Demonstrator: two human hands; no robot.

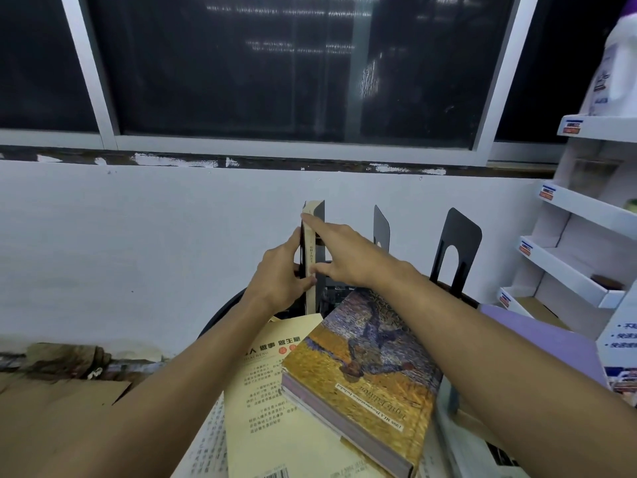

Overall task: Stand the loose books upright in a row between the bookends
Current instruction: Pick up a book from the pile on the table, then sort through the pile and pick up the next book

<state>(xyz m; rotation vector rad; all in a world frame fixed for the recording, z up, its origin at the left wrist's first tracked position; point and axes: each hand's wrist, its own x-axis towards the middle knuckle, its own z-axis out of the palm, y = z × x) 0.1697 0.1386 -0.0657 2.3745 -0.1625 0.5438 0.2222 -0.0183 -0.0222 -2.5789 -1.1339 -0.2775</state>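
A thin cream-spined book [309, 257] stands upright against a black metal bookend [320, 236]. My left hand [281, 276] holds its left side, thumb at the spine. My right hand [339, 253] lies against its right side with the forefinger stretched up along the spine's top and the thumb near the bottom. Two more black bookends [382, 229] [455, 251] stand to the right. Below the hands, a thick book with a painted cover [362, 370] lies flat on a cream paperback [275, 401].
The books sit on a round black table [220, 315] against a white wall. A lilac book or folder [537, 343] lies at the right. White cardboard display shelves [579, 236] stand at far right, a white bottle [617, 63] on top. Brown cardboard [62, 401] is at left.
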